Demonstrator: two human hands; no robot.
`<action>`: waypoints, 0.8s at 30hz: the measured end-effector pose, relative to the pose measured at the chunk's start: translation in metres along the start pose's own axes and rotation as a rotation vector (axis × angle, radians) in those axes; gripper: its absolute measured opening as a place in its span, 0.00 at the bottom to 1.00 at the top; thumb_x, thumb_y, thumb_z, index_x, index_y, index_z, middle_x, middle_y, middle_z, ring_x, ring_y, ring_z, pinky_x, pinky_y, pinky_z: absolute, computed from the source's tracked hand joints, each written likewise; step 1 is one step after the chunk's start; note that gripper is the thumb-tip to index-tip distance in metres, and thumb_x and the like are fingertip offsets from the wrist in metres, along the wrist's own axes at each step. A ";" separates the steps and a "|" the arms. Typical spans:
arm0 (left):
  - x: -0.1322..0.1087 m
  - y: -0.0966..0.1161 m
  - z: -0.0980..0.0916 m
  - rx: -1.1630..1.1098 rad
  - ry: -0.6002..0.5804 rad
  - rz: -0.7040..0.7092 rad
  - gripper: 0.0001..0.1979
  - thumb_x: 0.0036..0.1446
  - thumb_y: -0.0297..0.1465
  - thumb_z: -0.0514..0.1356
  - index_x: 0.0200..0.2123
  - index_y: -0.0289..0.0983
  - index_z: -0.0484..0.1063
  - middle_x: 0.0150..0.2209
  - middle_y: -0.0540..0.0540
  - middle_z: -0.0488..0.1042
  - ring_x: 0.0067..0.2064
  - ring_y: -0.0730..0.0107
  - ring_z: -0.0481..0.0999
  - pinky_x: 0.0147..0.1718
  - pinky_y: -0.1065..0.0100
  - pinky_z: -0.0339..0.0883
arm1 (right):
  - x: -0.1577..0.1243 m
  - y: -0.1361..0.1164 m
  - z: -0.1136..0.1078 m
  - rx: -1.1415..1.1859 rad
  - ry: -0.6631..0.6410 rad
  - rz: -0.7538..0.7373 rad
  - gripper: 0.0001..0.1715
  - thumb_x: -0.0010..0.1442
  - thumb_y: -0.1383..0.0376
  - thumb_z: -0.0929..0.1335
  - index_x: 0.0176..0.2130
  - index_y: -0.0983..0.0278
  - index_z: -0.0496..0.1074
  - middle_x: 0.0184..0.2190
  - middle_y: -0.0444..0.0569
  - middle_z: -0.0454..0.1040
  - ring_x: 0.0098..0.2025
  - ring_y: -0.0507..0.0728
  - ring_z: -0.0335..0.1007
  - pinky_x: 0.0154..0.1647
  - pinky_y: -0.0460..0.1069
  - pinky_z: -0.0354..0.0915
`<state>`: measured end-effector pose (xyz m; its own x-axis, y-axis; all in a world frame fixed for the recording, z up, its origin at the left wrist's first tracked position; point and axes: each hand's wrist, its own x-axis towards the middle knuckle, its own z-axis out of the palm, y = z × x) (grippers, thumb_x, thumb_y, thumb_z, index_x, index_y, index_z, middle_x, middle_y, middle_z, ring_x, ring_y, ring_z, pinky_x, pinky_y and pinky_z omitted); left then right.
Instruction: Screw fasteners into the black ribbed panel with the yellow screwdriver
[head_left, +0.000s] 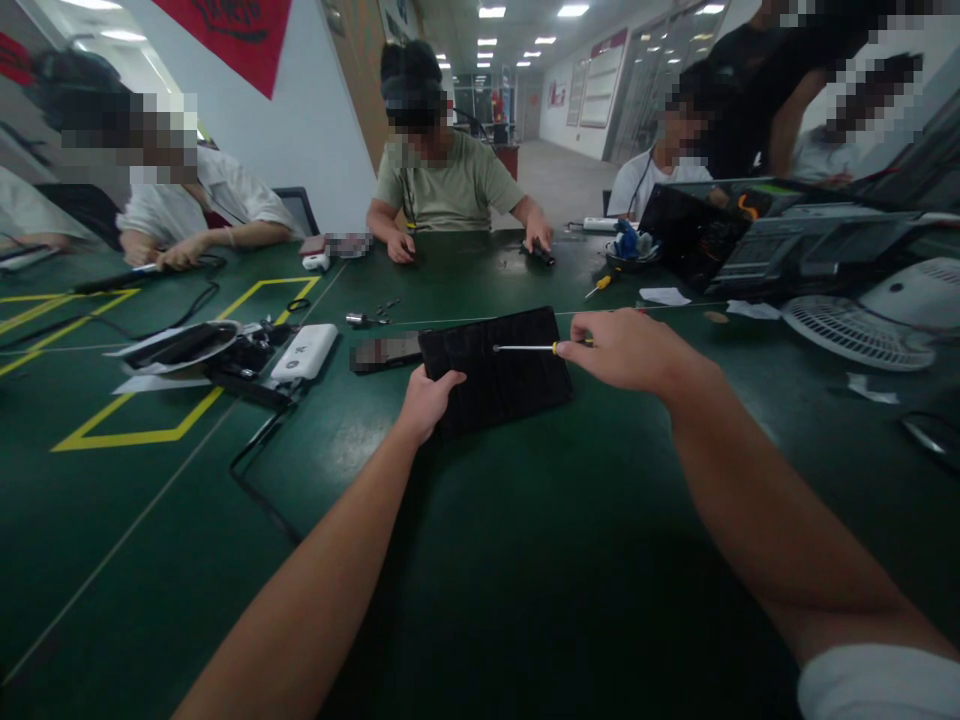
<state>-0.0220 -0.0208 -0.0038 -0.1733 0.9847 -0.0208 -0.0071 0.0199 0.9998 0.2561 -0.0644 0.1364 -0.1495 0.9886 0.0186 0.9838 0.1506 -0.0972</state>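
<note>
Two grips of yours are occupied: your left grip (429,405) clasps the flat black rectangular panel (517,385) by its left edge, thumb laid over the face, while your right grip (626,345) pinches the slim screwdriver with a yellow-and-black handle and thin bright metal shaft (526,348). The panel is straight ahead of you, at the dark green tabletop (525,540), its long axis running side to side, with the right end angled a little farther from you than the left; you cannot tell whether its whole underside rests down. From your right fingers, beside the panel's right edge, the shaft points left, nearly along that long axis, with its tip about midway across the width and in the far half. Your left grip is the nearer to that tip: its thumb end sits just to the left and on your side of it. What counts most, judging from this view, is the shaft's angle to the face: it looks low and slanting rather than square to it. Whether the tip is seated in anything, you cannot tell.
</note>
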 end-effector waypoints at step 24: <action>0.000 -0.001 0.000 -0.008 -0.005 0.007 0.18 0.38 0.35 0.73 0.36 0.37 0.79 0.36 0.46 0.82 0.40 0.56 0.81 0.45 0.56 0.76 | 0.004 0.007 -0.002 -0.007 0.019 -0.041 0.23 0.67 0.47 0.67 0.43 0.59 0.84 0.42 0.56 0.84 0.45 0.67 0.78 0.40 0.57 0.65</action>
<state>-0.0222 -0.0205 -0.0050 -0.1680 0.9857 -0.0140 -0.0140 0.0118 0.9998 0.2623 -0.0597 0.1381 -0.1875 0.9814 0.0415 0.9776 0.1906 -0.0894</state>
